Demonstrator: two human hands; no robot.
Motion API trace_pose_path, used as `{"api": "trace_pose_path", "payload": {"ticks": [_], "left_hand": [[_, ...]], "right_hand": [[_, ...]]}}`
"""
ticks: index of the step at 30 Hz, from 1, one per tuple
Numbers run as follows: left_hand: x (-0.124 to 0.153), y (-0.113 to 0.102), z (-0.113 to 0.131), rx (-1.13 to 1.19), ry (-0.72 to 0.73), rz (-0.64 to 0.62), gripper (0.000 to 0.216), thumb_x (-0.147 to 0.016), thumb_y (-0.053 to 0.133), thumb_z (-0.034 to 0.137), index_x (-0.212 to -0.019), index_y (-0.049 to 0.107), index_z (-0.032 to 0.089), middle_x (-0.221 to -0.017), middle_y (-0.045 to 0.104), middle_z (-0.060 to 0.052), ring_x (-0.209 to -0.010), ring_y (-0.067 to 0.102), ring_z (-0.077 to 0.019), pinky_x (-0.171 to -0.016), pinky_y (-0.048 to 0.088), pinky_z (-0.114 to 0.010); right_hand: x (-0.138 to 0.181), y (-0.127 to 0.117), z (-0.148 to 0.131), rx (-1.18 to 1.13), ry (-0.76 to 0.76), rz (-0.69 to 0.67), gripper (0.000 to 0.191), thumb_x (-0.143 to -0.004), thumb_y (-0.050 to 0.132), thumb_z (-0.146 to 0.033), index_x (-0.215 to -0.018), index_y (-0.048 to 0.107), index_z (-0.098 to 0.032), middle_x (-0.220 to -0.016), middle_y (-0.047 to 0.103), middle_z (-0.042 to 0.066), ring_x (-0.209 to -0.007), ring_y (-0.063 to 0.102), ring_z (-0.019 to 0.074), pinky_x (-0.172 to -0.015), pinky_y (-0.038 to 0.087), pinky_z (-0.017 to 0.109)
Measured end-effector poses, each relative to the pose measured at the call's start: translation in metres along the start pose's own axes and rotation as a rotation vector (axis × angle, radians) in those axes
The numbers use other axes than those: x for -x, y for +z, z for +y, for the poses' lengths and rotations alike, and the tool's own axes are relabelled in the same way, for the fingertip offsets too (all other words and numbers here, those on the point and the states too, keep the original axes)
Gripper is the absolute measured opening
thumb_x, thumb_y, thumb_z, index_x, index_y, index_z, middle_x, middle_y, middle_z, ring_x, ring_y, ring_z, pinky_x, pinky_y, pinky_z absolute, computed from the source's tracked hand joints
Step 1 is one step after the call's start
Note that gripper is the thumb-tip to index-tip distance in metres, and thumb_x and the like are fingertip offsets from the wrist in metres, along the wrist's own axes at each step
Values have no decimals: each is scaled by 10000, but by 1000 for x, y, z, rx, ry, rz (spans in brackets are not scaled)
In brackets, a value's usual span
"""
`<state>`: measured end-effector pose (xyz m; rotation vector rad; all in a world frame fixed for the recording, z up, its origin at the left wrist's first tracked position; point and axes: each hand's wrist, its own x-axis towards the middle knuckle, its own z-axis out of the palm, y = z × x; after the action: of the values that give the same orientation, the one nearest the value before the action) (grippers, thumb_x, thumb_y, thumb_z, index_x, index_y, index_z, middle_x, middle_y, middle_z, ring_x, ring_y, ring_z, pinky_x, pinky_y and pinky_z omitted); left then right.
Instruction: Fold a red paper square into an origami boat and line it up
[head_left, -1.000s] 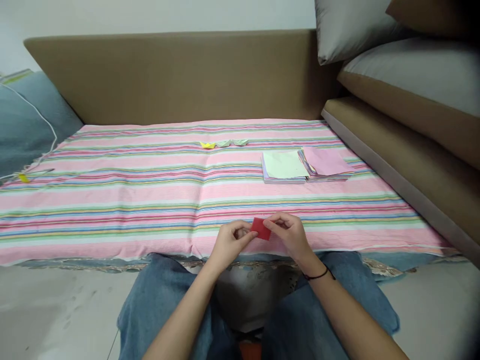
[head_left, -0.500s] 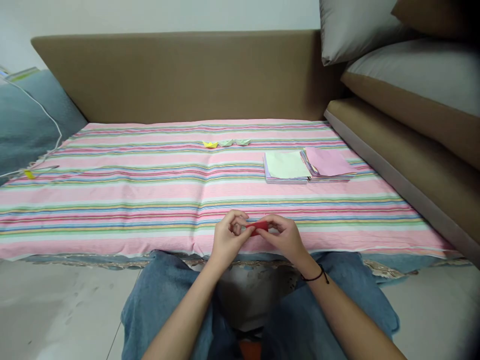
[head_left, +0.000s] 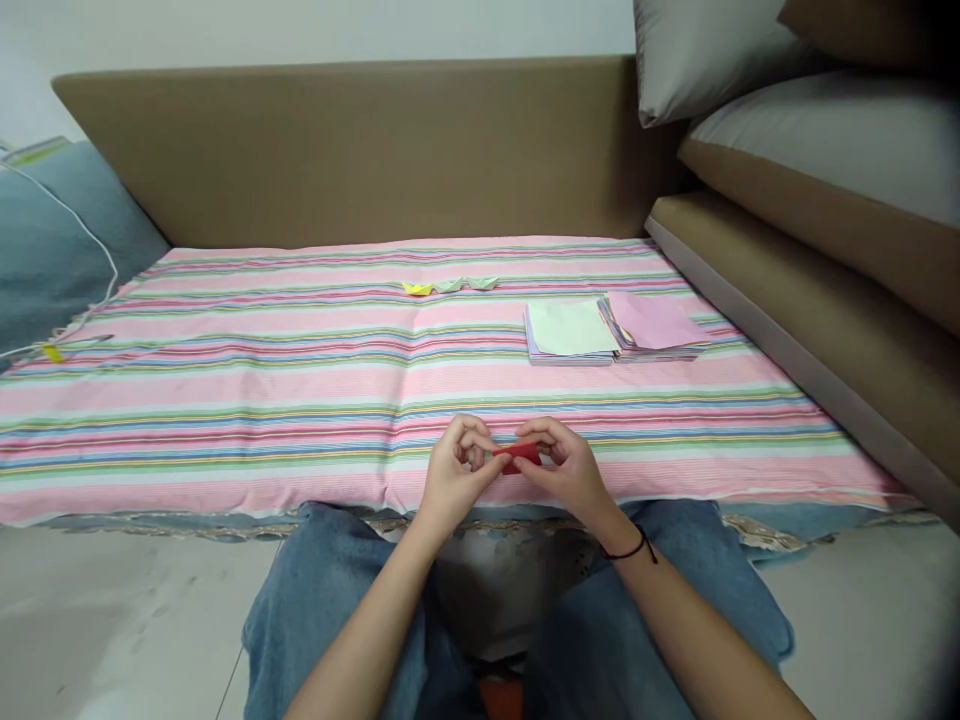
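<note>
A small folded piece of red paper (head_left: 517, 457) is held between my two hands, just above the front part of the striped cloth (head_left: 300, 385). My left hand (head_left: 459, 465) pinches its left end between thumb and fingers. From the other side, my right hand (head_left: 564, 465) grips it, thumb in front and fingers behind. Farther back lie a yellow folded paper boat (head_left: 417, 289) and two pale green ones (head_left: 449, 286), set in a row. Right of them sit two stacks of square paper, one topped with a pale green sheet (head_left: 571, 328), the other with a pink sheet (head_left: 658, 320).
Brown and grey cushions (head_left: 810, 270) are piled along the right side. A brown backboard (head_left: 352, 155) stands behind the cloth. At the left, a white cable (head_left: 97, 243) runs over a blue-grey covering (head_left: 52, 240).
My fingers have shifted slightly on the red paper, and a little more of its right part shows. The view has moved a touch; the other things lie as before.
</note>
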<state>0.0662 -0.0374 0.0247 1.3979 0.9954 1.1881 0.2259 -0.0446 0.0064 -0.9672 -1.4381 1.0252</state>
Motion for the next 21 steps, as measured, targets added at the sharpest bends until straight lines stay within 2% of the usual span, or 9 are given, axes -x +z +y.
{"api": "trace_pose_path", "payload": {"ticks": [6, 9, 13, 17, 21], "left_hand": [[1, 1, -2, 12, -17, -4, 293, -703, 695, 244, -869, 458, 198, -656, 597, 37, -490, 416, -64, -486, 305, -194], [0, 0, -2, 15, -6, 78, 280, -686, 711, 236, -855, 493, 188, -627, 578, 41, -522, 479, -72, -518, 350, -192], [-2, -3, -2, 104, -1, 198, 262, -675, 719, 232, -832, 515, 182, -611, 556, 54, -536, 509, -65, -543, 393, -178], [-3, -4, -3, 173, -34, 173, 282, -660, 728, 243, -856, 535, 184, -617, 560, 57, -513, 524, -64, -521, 416, -175], [-3, -3, -5, 12, 26, 178, 206, -701, 692, 252, -862, 590, 176, -719, 618, 4, -651, 606, -116, -609, 484, -221]], "right_hand": [[-1, -1, -2, 5, 13, 40, 261, -704, 676, -215, -911, 518, -223, -699, 616, -18, -656, 605, 143, -614, 491, 257], [-2, -1, -1, -60, 54, 29, 272, -712, 688, -254, -923, 519, -222, -727, 651, -4, -686, 632, 155, -634, 503, 271], [-4, -3, 1, -82, 112, 88, 281, -684, 725, -307, -882, 552, -211, -715, 679, 14, -685, 652, 176, -642, 516, 290], [-5, -5, 2, -76, 132, 103, 246, -679, 728, -307, -832, 564, -207, -653, 657, 3, -634, 637, 167, -608, 510, 278], [-6, -4, 2, -27, 76, 173, 212, -715, 688, -297, -866, 569, -208, -854, 661, 46, -812, 635, 187, -725, 519, 311]]}}
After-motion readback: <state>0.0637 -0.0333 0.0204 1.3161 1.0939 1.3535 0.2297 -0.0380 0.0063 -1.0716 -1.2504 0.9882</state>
